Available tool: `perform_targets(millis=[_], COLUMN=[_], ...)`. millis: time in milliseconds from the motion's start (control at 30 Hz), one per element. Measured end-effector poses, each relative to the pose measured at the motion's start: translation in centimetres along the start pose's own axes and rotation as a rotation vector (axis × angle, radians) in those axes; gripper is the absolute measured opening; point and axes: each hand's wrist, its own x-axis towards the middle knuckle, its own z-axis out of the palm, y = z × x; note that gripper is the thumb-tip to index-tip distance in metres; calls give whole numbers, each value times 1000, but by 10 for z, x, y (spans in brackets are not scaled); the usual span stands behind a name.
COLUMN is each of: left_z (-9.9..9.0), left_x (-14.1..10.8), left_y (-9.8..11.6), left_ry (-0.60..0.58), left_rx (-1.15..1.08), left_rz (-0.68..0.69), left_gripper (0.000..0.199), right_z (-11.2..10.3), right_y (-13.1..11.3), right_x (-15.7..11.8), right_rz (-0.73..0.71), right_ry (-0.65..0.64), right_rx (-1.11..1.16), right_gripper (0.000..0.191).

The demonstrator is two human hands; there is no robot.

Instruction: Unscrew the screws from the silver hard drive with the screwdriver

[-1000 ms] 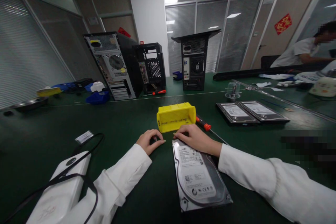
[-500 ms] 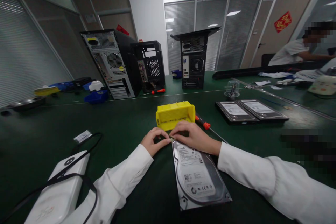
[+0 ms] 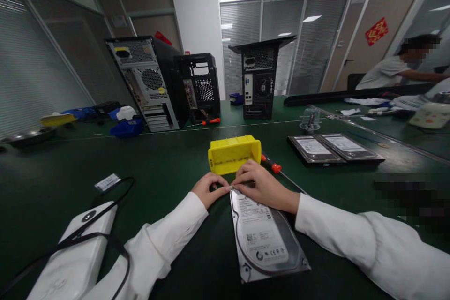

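A silver hard drive (image 3: 263, 239) lies label up on the green table in front of me. At its far left corner my left hand (image 3: 213, 188) and my right hand (image 3: 258, 186) meet, thumbs and forefingers pinched together. Whatever sits between the fingertips is too small to name. The right hand's fingers reach over the drive's far edge, while the left hand comes in from beside it. Just beyond the hands, a yellow plastic bin (image 3: 234, 154) rests on its side. A screwdriver with a red and black handle (image 3: 272, 165) lies right of the bin.
Two more hard drives (image 3: 333, 148) lie to the right, near a clear plastic container (image 3: 310, 119). A white power bank (image 3: 75, 253) with a black strap is at the left. Computer cases (image 3: 258, 82) stand at the back. Another person (image 3: 390, 72) works at far right.
The right hand's fingers have curled slightly and drawn closer to the left fingertips at the drive's corner. The drive stays in place.
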Motion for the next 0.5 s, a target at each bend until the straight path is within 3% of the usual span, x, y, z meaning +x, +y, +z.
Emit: perform_targets(millis=[500], left_z=[-1], left_x=[-1], left_y=[-4], left_ry=[58], left_rx=[3], left_rz=[-22], left_gripper=[18], right_z=[0], right_y=[2], right_x=[1], right_rz=[-10], right_ry=[-74], right_rx=[4], right_gripper=[25])
